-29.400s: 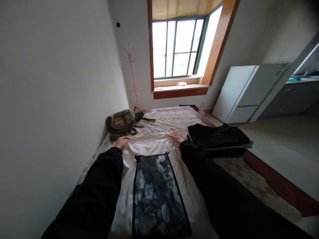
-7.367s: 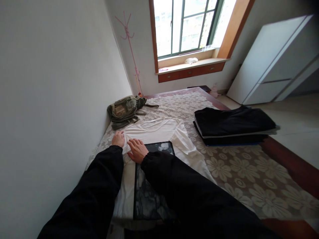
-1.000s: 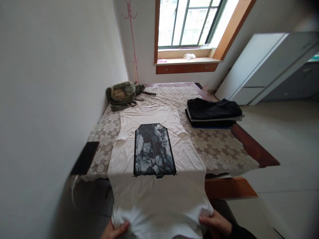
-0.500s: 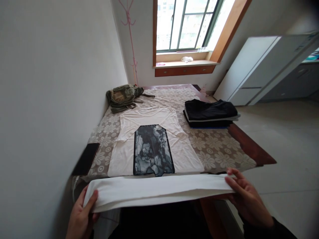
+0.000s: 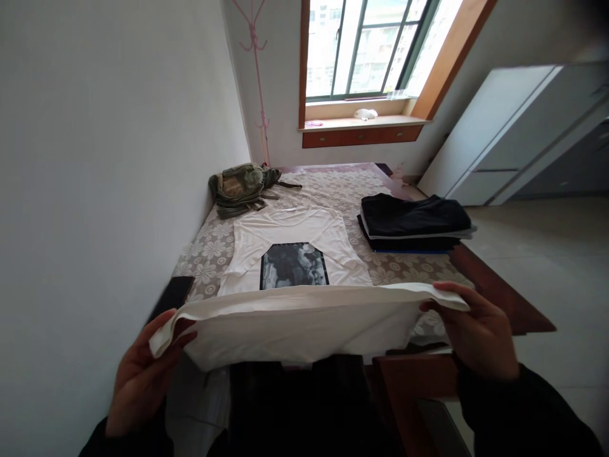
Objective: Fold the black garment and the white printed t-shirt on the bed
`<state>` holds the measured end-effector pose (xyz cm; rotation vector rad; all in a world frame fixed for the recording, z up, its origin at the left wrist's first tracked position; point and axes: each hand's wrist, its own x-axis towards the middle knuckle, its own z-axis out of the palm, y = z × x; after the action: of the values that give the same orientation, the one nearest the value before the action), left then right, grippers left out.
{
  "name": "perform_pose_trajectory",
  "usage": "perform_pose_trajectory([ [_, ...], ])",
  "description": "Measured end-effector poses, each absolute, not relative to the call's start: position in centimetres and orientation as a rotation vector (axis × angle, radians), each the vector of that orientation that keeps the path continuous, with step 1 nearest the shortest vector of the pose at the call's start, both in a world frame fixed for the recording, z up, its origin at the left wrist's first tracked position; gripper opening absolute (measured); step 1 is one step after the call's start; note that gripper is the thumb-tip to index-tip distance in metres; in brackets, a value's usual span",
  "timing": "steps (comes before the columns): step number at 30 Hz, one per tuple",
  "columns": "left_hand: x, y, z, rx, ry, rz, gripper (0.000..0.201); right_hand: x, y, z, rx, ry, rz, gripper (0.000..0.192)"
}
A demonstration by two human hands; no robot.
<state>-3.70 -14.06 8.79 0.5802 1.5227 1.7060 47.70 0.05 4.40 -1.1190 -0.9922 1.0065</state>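
Head view shows the left hand [image 5: 143, 371] and right hand [image 5: 476, 330] pinching the raised hem of the white T-shirt [image 5: 295, 254], whose upper half lies flat on the bed [image 5: 419, 270]. Uneven lifting could skew the fold or wrinkle it.

A single head-worn camera looks forward and down from the foot of a bed covered in a flower-patterned cream spread [image 5: 419, 270]. It faces along the bed toward a green-framed window [image 5: 361, 51] on the far wall. The nearest part of the view sits close below the lens.
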Motion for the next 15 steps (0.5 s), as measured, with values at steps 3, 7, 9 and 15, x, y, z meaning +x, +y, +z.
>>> perform_pose_trajectory([
  [3, -3.8, -10.3, 9.3, 0.610, 1.517, 1.680, 0.063, 46.7, 3.3, 4.6, -1.106, -1.005, 0.949, 0.026],
  [7, -5.0, -5.8, 8.2, 0.637, 1.574, 1.639, 0.055, 46.2, 6.9, 4.2, -1.201, -1.076, 0.918, 0.033],
  [9, -5.7, -4.1, 7.3, 0.660, 1.645, 1.599, 0.048, 46.3, 8.4, 3.8, -1.267, -1.135, 0.880, 0.038],
  [15, -7.1, -1.2, 5.0, 0.872, 1.940, 1.532, 0.042, 46.9, 11.4, 2.2, -1.421, -1.352, 0.770, 0.044],
])
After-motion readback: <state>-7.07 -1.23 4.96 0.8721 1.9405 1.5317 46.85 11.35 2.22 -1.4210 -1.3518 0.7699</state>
